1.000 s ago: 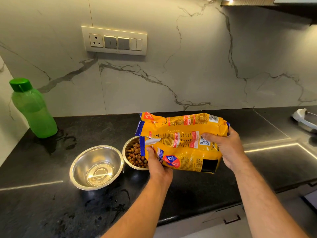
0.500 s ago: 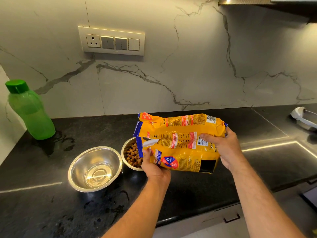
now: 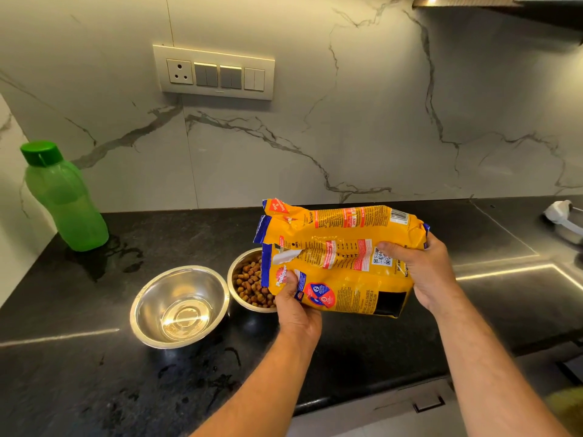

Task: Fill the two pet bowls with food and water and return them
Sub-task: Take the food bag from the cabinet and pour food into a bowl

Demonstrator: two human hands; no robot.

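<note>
Two steel bowls stand side by side on the black counter [image 3: 347,342]. The left bowl [image 3: 179,305] holds clear water. The right bowl [image 3: 244,280] holds brown kibble and is partly hidden behind a yellow pet food bag [image 3: 340,257]. The bag lies on its side in the air, its torn mouth over the kibble bowl. My left hand [image 3: 295,305] pinches the bag's lower left corner near the mouth. My right hand [image 3: 419,272] grips the bag's right end.
A green capped water bottle [image 3: 64,200] stands at the back left, with water spilled on the counter around it and in front of the bowls. A switch panel [image 3: 214,72] is on the marble wall. A white plug [image 3: 560,212] lies far right.
The bag and both hands have barely moved; the bag's mouth stays over the kibble bowl. The camera has shifted slightly.
</note>
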